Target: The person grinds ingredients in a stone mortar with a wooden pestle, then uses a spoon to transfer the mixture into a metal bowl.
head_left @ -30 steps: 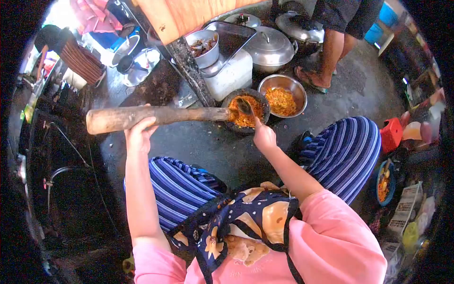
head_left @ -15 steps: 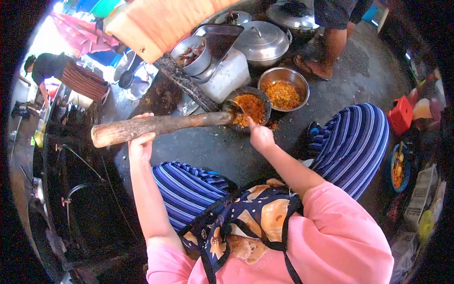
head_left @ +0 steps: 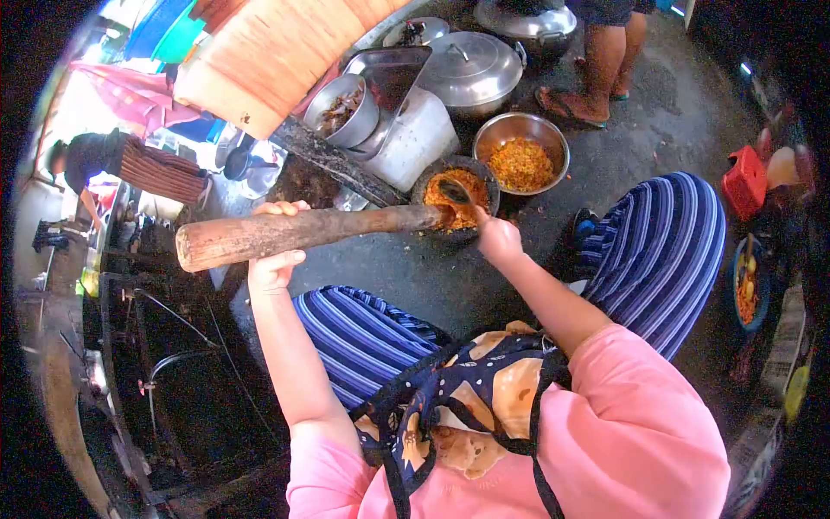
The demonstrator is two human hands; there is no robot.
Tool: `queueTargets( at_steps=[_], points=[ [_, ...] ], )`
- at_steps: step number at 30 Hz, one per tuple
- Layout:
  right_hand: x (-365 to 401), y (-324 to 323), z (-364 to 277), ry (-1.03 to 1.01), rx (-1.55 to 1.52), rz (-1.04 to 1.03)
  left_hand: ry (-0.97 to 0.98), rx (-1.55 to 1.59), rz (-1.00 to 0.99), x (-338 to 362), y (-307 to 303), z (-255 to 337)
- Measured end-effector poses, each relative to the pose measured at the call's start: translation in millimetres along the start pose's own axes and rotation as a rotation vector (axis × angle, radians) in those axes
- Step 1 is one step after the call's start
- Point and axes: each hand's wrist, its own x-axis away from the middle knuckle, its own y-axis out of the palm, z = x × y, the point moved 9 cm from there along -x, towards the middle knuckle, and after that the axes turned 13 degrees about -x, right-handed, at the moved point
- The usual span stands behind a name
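Observation:
My left hand is wrapped round a long, thick wooden pestle. The pestle leans nearly flat, its thin end down in a dark stone mortar. Coarse orange mash fills the mortar's middle. In my right hand is a spoon, its handle mostly hidden by my fingers. The spoon's dark bowl lies over the mash, beside the pestle tip. Touching or close behind the mortar is a steel bowl with more orange-yellow crushed mix.
A lidded aluminium pot and a smaller pot stand beyond the mortar. Another person's legs are at the back; a second person bends at far left. At right are a red stool and a blue basin.
The spoon has turned and come up, so its bowl now shows over the mash. My right hand has shifted slightly right. The pestle stays in the mortar in my left hand.

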Motion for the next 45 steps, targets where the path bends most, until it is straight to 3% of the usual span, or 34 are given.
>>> queueTargets(
  at_steps=[3,8,11,15,16,19,21,23,27,31,33,37,39,41,43,45],
  points=[
    [2,0,-33,-0.174,0.006,0.033,0.012,-0.006,-0.044,-5,10,0],
    [-4,16,30,0.055,-0.003,-0.107,0.035,-0.009,-0.107,-9,18,3],
    [-4,-1,-5,-0.057,-0.02,0.037,0.054,-0.029,-0.131,-8,20,5],
    [0,13,-12,-0.118,0.031,-0.035,0.085,-0.041,-0.186,-6,28,12],
    [-2,15,4,-0.012,0.092,-0.089,0.083,-0.037,-0.192,-6,30,14],
    [-4,17,21,0.029,0.089,-0.041,0.093,-0.05,-0.214,-5,32,14],
    [-2,5,-10,-0.158,0.03,0.096,0.092,-0.049,-0.208,-6,31,13],
    [-1,6,-22,-0.159,0.066,0.01,0.098,-0.056,-0.205,-5,30,15],
    [-10,32,40,0.078,0.094,-0.097,0.087,-0.048,-0.21,-7,26,12],
    [-2,-11,-29,-0.096,0.025,0.065,0.01,0.049,-0.062,-9,12,3],
    [0,2,-40,-0.125,0.092,-0.01,-0.017,0.065,0.089,-10,-6,-2],
    [-2,17,1,0.058,0.103,-0.134,-0.011,0.08,0.222,-9,-35,-14],
    [-5,14,-2,0.047,0.063,-0.1,-0.048,0.114,0.306,-7,-49,-20],
    [-3,-8,-40,-0.111,0.02,0.083,-0.091,0.154,0.395,-2,-61,-28],
    [-1,-1,-56,-0.15,0.044,-0.03,-0.208,0.244,0.596,7,-87,-48],
    [0,13,-36,-0.073,0.077,-0.05,-0.196,0.275,0.647,10,-101,-56]
  ],
)
